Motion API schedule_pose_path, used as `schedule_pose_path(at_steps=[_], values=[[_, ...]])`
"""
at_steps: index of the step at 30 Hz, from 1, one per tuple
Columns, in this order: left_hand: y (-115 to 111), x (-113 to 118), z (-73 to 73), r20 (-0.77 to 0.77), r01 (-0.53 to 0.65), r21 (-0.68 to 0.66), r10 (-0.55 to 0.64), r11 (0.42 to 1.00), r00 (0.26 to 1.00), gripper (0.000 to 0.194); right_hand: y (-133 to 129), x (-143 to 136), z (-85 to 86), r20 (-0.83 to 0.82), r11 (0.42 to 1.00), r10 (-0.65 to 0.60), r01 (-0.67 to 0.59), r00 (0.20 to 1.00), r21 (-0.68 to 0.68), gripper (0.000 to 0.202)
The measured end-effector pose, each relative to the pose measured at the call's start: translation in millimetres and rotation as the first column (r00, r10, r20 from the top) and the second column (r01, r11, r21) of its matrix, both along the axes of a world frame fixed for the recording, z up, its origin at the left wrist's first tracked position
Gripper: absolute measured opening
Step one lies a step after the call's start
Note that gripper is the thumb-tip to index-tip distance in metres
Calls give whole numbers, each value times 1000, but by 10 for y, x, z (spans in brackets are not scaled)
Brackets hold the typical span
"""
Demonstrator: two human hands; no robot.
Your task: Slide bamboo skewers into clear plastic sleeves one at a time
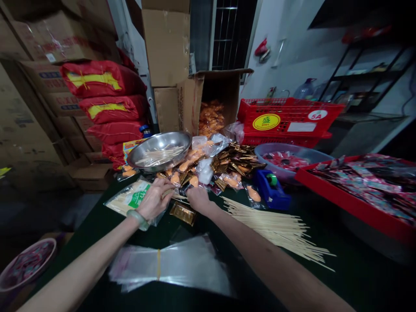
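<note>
Left hand (155,200), pale green bangle at the wrist, fingers curled on thin wooden skewers at the edge of the snack-packet pile on the dark green desk (357,277). Right hand (197,198) beside it, fingers hidden; grip cannot be told. Red plastic crate (289,120) behind reads "5A".

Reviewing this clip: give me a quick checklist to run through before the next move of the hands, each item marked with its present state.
1. Both hands in view: left hand and right hand, ok.
2. Hands at the snack packets: ok.
3. What the fingers pinch: cannot tell.
4. Skewers loose beside the right arm: ok.
5. Clear bags stacked and banded between the arms: ok.
6. Steel bowl tilted on the pile: not ok.
</note>
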State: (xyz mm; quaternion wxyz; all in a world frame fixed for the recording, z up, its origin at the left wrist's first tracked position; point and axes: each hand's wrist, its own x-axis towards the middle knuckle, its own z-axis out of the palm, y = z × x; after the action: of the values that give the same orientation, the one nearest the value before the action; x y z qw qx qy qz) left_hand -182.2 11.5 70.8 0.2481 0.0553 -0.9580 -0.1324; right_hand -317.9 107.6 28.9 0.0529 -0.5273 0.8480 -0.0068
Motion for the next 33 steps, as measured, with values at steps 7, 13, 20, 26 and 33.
schedule_pose_path(at_steps=[7,13,20,26,33], values=[[357,152,-40,55,-126,518,113,846,992,19,566,-208,147,121,986,-130,141,984,-87,24],[1110,-157,-281,145,-117,938,-63,328,987,38,1424,-97,176,452,969,-40,146,891,-202,19],[1498,-436,-256,-69,135,829,-141,543,988,33,1815,177,112,623,879,81,239,778,-412,19],[1613,-433,-379,40,315,285,-339,905,940,25,1948,191,476,624,541,253,427,739,-725,20],[1634,-433,-474,186,309,261,-361,915,914,15,2118,187,488,629,506,293,442,720,-741,25]])
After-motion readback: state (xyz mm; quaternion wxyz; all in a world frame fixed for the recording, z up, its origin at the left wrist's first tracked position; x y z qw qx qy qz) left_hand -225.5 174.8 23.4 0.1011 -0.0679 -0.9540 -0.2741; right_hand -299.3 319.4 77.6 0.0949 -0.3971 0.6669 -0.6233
